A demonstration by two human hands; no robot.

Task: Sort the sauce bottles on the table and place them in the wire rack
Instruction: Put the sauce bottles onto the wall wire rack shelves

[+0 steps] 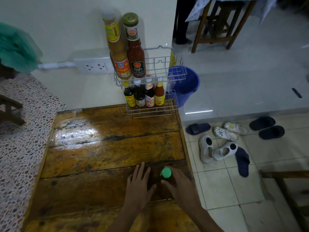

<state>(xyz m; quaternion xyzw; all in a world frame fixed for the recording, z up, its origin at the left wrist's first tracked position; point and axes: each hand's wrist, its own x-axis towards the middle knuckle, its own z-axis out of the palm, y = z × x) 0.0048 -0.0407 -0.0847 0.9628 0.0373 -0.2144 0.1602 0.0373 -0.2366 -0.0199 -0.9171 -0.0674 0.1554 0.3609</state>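
Note:
A dark bottle with a green cap (165,172) stands near the front right of the wooden table (103,148). My right hand (179,185) grips it around the neck just under the cap. To its left my left hand (138,183) lies flat on the table, fingers straight. A white two-tier wire rack (173,76) stands at the table's far edge against the wall. Its upper tier holds a tall yellow sauce bottle (117,52) and a tall red sauce bottle (135,52). Several small bottles (143,96) fill the lower tier.
A blue bucket (187,82) sits on the floor behind the rack. Slippers and sandals (222,141) lie on the tiles to the table's right. A wall socket (95,66) is left of the rack. The upper tier's right half has room.

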